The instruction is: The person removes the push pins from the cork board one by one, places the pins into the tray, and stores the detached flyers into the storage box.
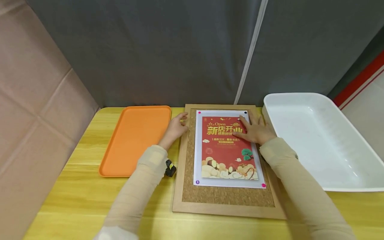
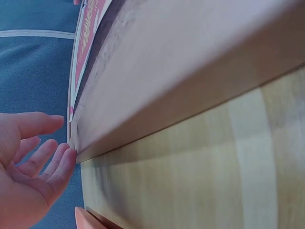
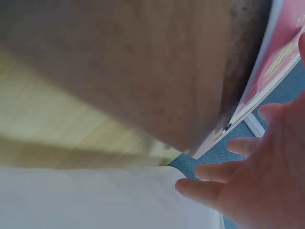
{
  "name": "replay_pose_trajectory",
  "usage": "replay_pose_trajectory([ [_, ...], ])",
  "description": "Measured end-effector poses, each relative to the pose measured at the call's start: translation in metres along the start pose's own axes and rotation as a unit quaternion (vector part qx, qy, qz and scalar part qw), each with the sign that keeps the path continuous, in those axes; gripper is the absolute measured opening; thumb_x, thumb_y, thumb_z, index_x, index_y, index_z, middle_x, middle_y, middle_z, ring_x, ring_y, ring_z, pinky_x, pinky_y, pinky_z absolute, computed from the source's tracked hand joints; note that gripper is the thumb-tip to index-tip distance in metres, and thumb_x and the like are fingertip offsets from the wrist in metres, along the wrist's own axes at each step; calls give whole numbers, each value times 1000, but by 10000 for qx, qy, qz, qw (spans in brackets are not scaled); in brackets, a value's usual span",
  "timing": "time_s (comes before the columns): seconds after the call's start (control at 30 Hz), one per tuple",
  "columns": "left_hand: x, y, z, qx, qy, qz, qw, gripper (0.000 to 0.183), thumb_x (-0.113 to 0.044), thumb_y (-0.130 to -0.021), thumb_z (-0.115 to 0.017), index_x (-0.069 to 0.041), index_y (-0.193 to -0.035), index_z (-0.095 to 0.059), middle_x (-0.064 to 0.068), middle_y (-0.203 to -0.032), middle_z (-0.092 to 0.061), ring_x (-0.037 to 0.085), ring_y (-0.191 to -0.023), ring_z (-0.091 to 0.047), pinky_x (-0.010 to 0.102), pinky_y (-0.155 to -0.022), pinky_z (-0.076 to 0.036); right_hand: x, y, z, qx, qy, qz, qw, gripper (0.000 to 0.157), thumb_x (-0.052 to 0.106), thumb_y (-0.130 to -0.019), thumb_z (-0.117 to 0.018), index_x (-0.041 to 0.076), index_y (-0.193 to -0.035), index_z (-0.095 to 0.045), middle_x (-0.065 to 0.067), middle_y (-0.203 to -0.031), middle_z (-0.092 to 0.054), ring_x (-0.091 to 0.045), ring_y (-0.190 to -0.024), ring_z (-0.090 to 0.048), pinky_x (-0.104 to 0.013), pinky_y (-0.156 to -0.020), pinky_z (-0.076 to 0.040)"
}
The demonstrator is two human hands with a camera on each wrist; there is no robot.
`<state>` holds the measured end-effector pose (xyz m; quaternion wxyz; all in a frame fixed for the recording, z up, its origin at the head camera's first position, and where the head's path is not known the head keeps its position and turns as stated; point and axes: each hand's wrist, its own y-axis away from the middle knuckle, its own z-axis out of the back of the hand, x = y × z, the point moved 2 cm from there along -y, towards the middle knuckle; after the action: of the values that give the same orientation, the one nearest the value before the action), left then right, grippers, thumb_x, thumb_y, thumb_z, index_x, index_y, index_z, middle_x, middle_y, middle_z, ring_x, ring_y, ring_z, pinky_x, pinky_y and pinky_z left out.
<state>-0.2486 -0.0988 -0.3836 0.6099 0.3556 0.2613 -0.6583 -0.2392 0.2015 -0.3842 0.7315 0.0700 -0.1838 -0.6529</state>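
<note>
**Nothing gripped on either side**

Your left hand (image 1: pixel 176 128) is at the far-left edge of the board (image 1: pixel 228 209), fingers apart and loosely bent; can't tell if it touches the frame. Your right hand (image 1: pixel 259 132) is spread over the poster's (image 1: pixel 223 151) far-right part, fingers apart; contact there unclear too. Poster lies on a white sheet (image 1: pixel 231 183) on the board, pins at the sheet's corners. Tray (image 1: pixel 139 143) left, tub (image 1: pixel 318 143) right. Small black item (image 1: pixel 170 168) just left of the board.
</note>
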Motion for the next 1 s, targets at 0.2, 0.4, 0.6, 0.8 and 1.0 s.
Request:
replay_pose_trajectory([
  [0.2,1,2,-1,36,93,45,9999,65,5,-83,-57,-8,-145,-41,16,-141,-51,33,-122,-56,38,-87,-53,-2,-3,-2,368,-254,-73,9990,95,68,-86,-45,16,-155,-4,-21,-157,19,-66,-134,-2,-71,-107,-23],
  [0.4,2,3,-2,89,218,98,9997,63,5,-84,-57,-8,-144,-41,17,-140,-51,33,-123,-55,39,-90,-53,-3,-3,-4,656,-387,-155,9970,98,70,-86,-44,16,-154,-1,-22,-156,23,-67,-134,-3,-73,-100,-31],
  [0.6,1,1,0,67,384,248,9989,62,5,-84,-56,-8,-143,-43,16,-139,-51,32,-121,-55,37,-88,-53,-4,-1,-5,732,-432,-163,9962,99,72,-84,-45,18,-154,-2,-24,-157,17,-66,-134,-7,-72,-102,-31],
  [0.8,-3,-4,3,-1,617,327,9976,56,4,-87,-54,-6,-141,-45,16,-138,-52,33,-125,-53,40,-99,-50,0,3,-5,632,-492,-14,9968,99,70,-83,-50,19,-155,-4,-23,-158,13,-63,-134,-9,-69,-101,-36],
  [1.0,-4,-12,2,-81,801,285,9963,54,5,-87,-58,-2,-139,-46,19,-138,-52,34,-128,-51,40,-103,-47,10,5,-7,558,-493,188,9970,98,68,-84,-50,16,-155,-7,-25,-158,12,-65,-132,-11,-70,-103,-32],
])
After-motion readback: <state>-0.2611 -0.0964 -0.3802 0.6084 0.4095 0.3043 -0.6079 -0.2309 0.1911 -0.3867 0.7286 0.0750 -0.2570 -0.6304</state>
